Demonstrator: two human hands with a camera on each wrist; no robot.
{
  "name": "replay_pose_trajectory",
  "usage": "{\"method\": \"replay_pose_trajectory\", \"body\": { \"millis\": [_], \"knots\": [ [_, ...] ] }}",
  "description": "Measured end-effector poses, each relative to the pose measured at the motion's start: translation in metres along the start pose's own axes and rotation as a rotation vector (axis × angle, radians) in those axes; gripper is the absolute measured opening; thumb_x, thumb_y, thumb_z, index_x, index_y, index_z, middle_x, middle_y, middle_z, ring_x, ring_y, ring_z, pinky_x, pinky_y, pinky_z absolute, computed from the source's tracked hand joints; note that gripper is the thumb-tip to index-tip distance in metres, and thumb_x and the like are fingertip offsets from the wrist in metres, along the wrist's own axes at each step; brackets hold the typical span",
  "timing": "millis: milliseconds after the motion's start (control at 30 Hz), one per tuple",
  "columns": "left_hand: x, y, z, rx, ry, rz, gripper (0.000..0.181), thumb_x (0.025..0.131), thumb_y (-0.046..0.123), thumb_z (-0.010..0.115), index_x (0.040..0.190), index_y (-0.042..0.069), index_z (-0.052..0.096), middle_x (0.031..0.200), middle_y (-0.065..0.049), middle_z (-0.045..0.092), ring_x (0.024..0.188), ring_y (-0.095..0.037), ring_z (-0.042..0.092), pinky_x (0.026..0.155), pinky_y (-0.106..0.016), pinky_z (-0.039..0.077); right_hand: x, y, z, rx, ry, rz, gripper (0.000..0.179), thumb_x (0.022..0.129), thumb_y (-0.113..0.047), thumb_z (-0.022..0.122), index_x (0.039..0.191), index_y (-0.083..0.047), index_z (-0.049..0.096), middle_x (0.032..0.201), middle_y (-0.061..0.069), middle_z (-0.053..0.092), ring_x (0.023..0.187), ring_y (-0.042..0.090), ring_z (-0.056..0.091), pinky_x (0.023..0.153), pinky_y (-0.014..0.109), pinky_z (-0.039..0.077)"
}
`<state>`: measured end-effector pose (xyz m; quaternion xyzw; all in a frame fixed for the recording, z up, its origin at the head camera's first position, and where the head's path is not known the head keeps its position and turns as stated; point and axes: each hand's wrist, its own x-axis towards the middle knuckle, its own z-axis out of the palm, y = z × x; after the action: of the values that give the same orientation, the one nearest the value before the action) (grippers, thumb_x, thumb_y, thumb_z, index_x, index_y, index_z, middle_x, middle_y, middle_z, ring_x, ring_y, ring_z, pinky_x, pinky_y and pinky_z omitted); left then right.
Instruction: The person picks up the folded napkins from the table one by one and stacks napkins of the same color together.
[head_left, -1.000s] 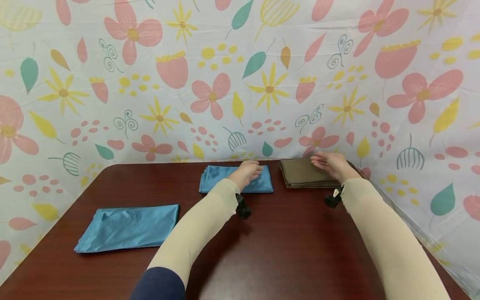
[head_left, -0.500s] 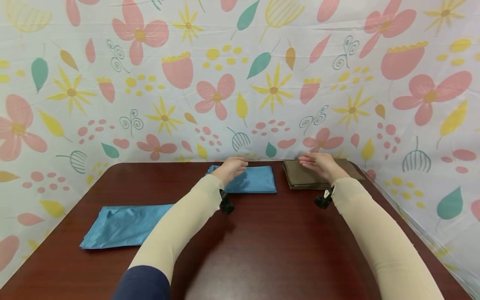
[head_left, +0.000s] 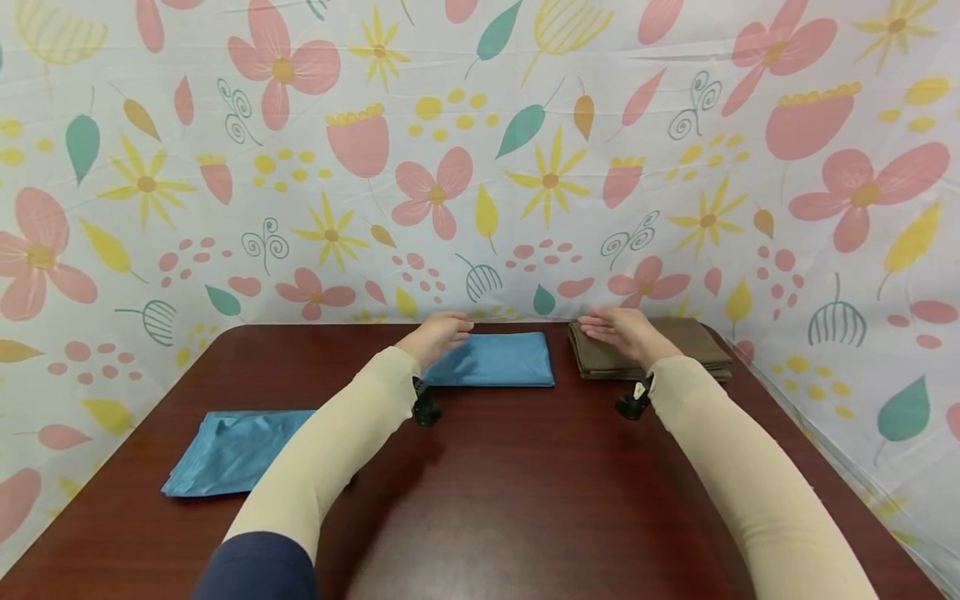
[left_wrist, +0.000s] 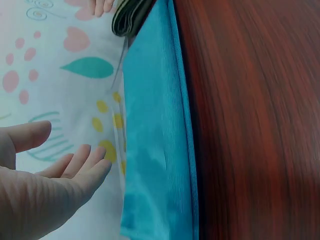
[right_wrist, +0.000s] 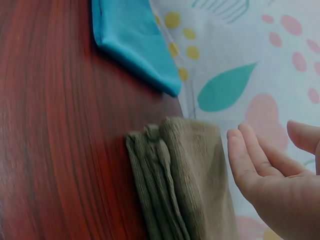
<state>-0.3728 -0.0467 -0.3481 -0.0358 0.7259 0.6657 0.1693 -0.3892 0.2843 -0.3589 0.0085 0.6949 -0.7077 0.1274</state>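
A folded blue cloth [head_left: 502, 360] lies at the back middle of the table. My left hand [head_left: 438, 336] hovers over its left end, fingers loosely extended and holding nothing; the left wrist view shows the hand [left_wrist: 60, 180] apart from the cloth. To the right lies a folded brown cloth [head_left: 690, 346], its stacked layers visible in the right wrist view. My right hand [head_left: 622, 330] hangs above its left part with relaxed fingers and nothing in them. Another folded blue cloth [head_left: 232, 450] rests at the left, partly hidden by my left forearm.
The dark wooden table [head_left: 510, 492] carries all three cloths. A flower-printed sheet [head_left: 450, 108] hangs right behind the table and along its right side. A small black device [head_left: 426, 406] is strapped at the left wrist, and a similar one [head_left: 634, 402] at the right.
Both hands have moved left, the left one from over the middle of the back blue cloth to its left end. The cloths stay where they were; the head view has shifted slightly.
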Motion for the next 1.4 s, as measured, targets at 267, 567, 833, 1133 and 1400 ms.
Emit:
{"method": "replay_pose_trajectory", "body": {
  "millis": [267, 567, 833, 1133, 1400],
  "knots": [
    [-0.007, -0.004, -0.031, 0.085, 0.000, 0.006, 0.054, 0.100, 0.008, 0.051, 0.151, 0.003, 0.031, 0.154, -0.017, 0.035, 0.142, -0.031, 0.036, 0.118, -0.040, 0.029, 0.005, 0.007, 0.013, -0.041, -0.041, 0.004, 0.053, 0.107, -0.019, 0.035, 0.150, 0.008, 0.022, 0.152, 0.029, 0.030, 0.131, 0.030, 0.050, 0.112, 0.037, 0.038],
    [-0.016, -0.006, -0.065, 0.136, 0.057, 0.000, 0.054, 0.101, 0.011, 0.050, 0.151, 0.000, 0.030, 0.154, -0.017, 0.035, 0.141, -0.031, 0.036, 0.118, -0.040, 0.029, 0.006, 0.014, 0.015, -0.057, -0.075, 0.050, 0.053, 0.107, -0.019, 0.035, 0.152, 0.006, 0.020, 0.152, 0.029, 0.031, 0.137, 0.036, 0.040, 0.111, 0.038, 0.038],
    [-0.015, -0.018, -0.078, 0.150, 0.082, -0.021, 0.056, 0.101, 0.010, 0.050, 0.151, -0.001, 0.028, 0.154, -0.018, 0.034, 0.141, -0.032, 0.035, 0.117, -0.042, 0.030, 0.010, 0.017, 0.020, -0.040, -0.096, 0.134, 0.057, 0.106, -0.020, 0.040, 0.152, 0.004, 0.018, 0.152, 0.030, 0.031, 0.138, 0.038, 0.037, 0.111, 0.040, 0.039],
    [-0.014, -0.032, -0.082, 0.184, 0.116, -0.110, 0.056, 0.101, 0.015, 0.053, 0.149, -0.002, 0.031, 0.150, -0.020, 0.039, 0.137, -0.034, 0.040, 0.107, -0.045, 0.044, 0.013, 0.020, 0.033, -0.042, -0.150, 0.181, 0.064, 0.105, -0.017, 0.043, 0.154, 0.003, 0.007, 0.151, 0.035, 0.027, 0.140, 0.045, 0.032, 0.113, 0.048, 0.036],
    [-0.013, -0.034, -0.083, 0.160, 0.134, -0.137, 0.054, 0.100, 0.014, 0.054, 0.146, -0.004, 0.034, 0.144, -0.023, 0.043, 0.131, -0.036, 0.047, 0.103, -0.044, 0.047, 0.012, 0.024, 0.046, -0.068, -0.158, 0.184, 0.074, 0.100, -0.017, 0.055, 0.152, 0.009, 0.009, 0.148, 0.036, 0.032, 0.137, 0.042, 0.039, 0.102, 0.045, 0.049]
  ]
}}
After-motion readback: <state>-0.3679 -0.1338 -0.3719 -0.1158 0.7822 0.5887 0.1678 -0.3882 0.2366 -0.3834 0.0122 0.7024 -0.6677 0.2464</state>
